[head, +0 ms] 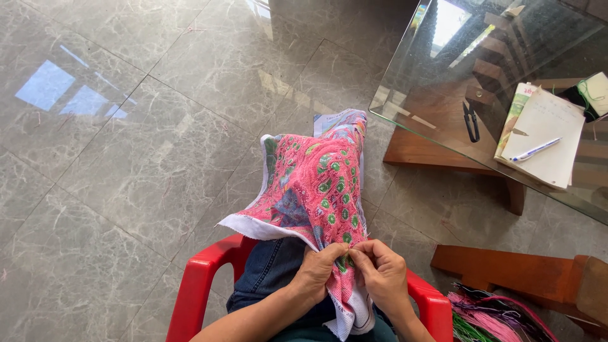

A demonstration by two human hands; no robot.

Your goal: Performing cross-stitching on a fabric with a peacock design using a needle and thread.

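Note:
A cross-stitch cloth [313, 183], mostly pink with green spots and a white border, lies draped over my lap and hangs toward the floor. My left hand [316, 269] grips a fold of the cloth near its lower edge. My right hand [380, 272] pinches the same spot of the cloth between thumb and fingertips, right beside the left hand. Whether a needle is held there is too small to tell. I sit on a red plastic chair [202, 278], in blue jeans.
A glass table top [443, 95] on wooden legs stands at the right, with small black scissors [471, 120], a notebook [544, 136] and a pen [535, 150] on it. Bundles of coloured thread [494, 316] lie at the lower right. Grey marble floor tiles [126, 158] spread to the left.

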